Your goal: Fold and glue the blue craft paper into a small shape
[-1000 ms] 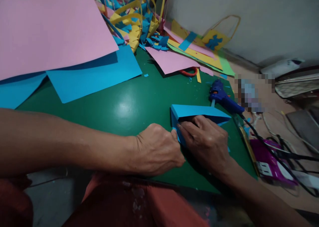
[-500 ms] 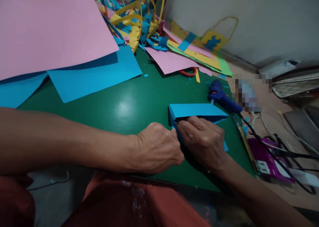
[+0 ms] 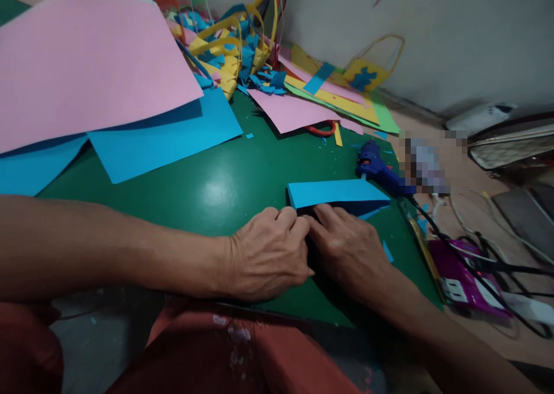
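Hands (image 3: 270,255) at folded blue ppr (image 3: 335,192)

Left fingers (image 3: 296,230) have shifted forward beside the right fingers (image 3: 324,215).

Dim light, glare on green tabletop (image 3: 220,189)

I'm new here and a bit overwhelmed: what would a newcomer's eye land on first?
Probably the big pink sheet, lying over blue paper at the left of the green table. Next, the left hand and right hand, close together at the folded blue piece on the table's right. At the far side, a bright jumble of yellow and blue paper stands out.
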The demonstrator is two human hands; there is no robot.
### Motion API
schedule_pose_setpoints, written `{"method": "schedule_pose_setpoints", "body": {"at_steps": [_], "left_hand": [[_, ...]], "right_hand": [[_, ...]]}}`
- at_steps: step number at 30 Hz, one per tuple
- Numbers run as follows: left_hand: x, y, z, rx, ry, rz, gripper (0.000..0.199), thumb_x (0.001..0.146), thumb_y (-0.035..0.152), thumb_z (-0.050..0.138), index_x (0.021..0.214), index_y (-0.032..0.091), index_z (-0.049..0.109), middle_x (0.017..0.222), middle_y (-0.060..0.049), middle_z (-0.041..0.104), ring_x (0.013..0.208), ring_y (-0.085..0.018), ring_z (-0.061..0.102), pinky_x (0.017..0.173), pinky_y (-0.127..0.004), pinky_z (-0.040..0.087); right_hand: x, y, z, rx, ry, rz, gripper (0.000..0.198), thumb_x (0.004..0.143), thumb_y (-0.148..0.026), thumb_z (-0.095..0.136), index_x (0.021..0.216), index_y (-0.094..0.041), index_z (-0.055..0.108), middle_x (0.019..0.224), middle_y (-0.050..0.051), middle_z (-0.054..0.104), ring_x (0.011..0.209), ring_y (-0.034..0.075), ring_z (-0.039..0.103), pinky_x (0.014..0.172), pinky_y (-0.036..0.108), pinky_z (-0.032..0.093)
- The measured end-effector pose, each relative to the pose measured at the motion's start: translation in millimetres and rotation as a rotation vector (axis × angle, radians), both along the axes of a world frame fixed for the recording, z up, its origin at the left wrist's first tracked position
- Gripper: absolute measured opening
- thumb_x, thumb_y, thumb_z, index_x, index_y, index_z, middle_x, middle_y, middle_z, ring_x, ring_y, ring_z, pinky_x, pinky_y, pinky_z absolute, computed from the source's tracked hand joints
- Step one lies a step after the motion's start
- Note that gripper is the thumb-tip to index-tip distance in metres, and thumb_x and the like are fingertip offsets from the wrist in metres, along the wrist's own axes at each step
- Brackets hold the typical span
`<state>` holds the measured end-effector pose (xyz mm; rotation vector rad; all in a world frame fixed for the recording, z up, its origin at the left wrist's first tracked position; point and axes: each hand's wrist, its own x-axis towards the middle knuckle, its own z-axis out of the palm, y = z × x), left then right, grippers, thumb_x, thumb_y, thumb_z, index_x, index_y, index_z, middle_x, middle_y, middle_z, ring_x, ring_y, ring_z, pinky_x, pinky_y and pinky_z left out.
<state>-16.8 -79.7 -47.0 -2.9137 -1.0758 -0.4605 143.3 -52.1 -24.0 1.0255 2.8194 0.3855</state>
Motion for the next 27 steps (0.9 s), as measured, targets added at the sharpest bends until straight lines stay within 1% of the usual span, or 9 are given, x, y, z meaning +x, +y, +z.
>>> {"method": "schedule_pose_setpoints", "body": {"at_steps": [2,4,8,11,13,17,19,22,27], "left_hand": [[-2.2,-1.5,-1.2,0.006,-0.035,-0.021,0.034,0.090,0.036,0.039,0.088,0.009,0.059,0.087,-0.015,0.059,0.080,-0.024,0.053,0.058,-0.033,0.039],[-4.2,-4.3,-1.3,-0.052,-0.076,-0.030,0.028,0.090,0.031,0.037,0.093,0.011,0.056,0.094,-0.015,0.060,0.085,-0.026,0.053,0.066,-0.038,0.043],[-6.0,-11.6,0.9,-0.278,-0.255,-0.041,0.020,0.088,0.021,0.037,0.097,0.012,0.052,0.103,-0.012,0.060,0.102,-0.026,0.049,0.085,-0.043,0.043],[-6.1,-13.7,5.2,-0.469,-0.414,-0.051,0.017,0.088,0.019,0.037,0.096,0.014,0.051,0.100,-0.010,0.060,0.095,-0.020,0.052,0.087,-0.040,0.044],[-6.0,-12.0,10.6,-0.662,-0.613,0.003,0.016,0.086,0.019,0.040,0.099,0.016,0.049,0.097,-0.008,0.061,0.090,-0.018,0.055,0.082,-0.038,0.046],[-6.9,-4.1,24.3,-1.311,-1.060,0.249,0.018,0.086,0.032,0.044,0.096,0.017,0.044,0.089,-0.008,0.064,0.081,-0.017,0.063,0.070,-0.034,0.052],[-8.5,-0.9,29.5,-1.503,-1.176,0.333,0.026,0.086,0.040,0.046,0.098,0.017,0.043,0.086,-0.008,0.065,0.079,-0.018,0.065,0.065,-0.033,0.052],[-10.2,1.2,33.0,-1.600,-1.236,0.350,0.031,0.084,0.044,0.048,0.100,0.017,0.046,0.084,-0.008,0.065,0.079,-0.019,0.066,0.062,-0.031,0.052],[-5.6,3.5,29.5,-1.622,-1.337,0.272,0.029,0.083,0.040,0.050,0.097,0.015,0.050,0.084,-0.009,0.064,0.076,-0.019,0.065,0.070,-0.036,0.052]], "right_hand": [[0.5,-1.5,2.1,-0.046,-0.015,-0.026,0.017,0.080,-0.009,0.044,0.082,-0.015,0.059,0.075,0.008,0.055,0.067,0.019,0.045,0.056,0.028,0.028],[1.1,-2.4,3.9,-0.091,-0.021,-0.053,0.017,0.082,-0.011,0.044,0.086,-0.015,0.060,0.079,0.008,0.055,0.069,0.019,0.046,0.057,0.029,0.029],[0.6,-5.6,7.8,-0.192,-0.024,-0.099,0.022,0.086,-0.026,0.044,0.099,-0.014,0.058,0.090,0.010,0.056,0.077,0.021,0.048,0.062,0.030,0.033],[0.1,-8.2,8.7,-0.227,-0.028,-0.119,0.026,0.088,-0.031,0.042,0.099,-0.014,0.058,0.095,0.011,0.055,0.079,0.022,0.048,0.062,0.032,0.035],[0.7,-9.2,7.8,-0.228,-0.022,-0.127,0.028,0.089,-0.034,0.042,0.100,-0.014,0.057,0.096,0.012,0.054,0.080,0.022,0.048,0.062,0.033,0.036],[3.2,-10.4,5.1,-0.228,0.029,-0.107,0.038,0.089,-0.043,0.043,0.103,-0.012,0.057,0.096,0.012,0.053,0.084,0.024,0.049,0.064,0.034,0.039],[4.1,-11.1,5.0,-0.234,0.058,-0.091,0.038,0.089,-0.043,0.043,0.102,-0.011,0.057,0.098,0.012,0.053,0.086,0.023,0.050,0.064,0.034,0.040],[5.2,-12.0,5.3,-0.237,0.082,-0.094,0.035,0.089,-0.041,0.044,0.100,-0.010,0.058,0.097,0.012,0.052,0.085,0.022,0.050,0.064,0.033,0.041],[9.2,-11.5,-0.7,-0.227,0.126,-0.042,0.036,0.089,-0.039,0.046,0.106,-0.009,0.057,0.097,0.013,0.052,0.085,0.022,0.050,0.064,0.034,0.042]]}}
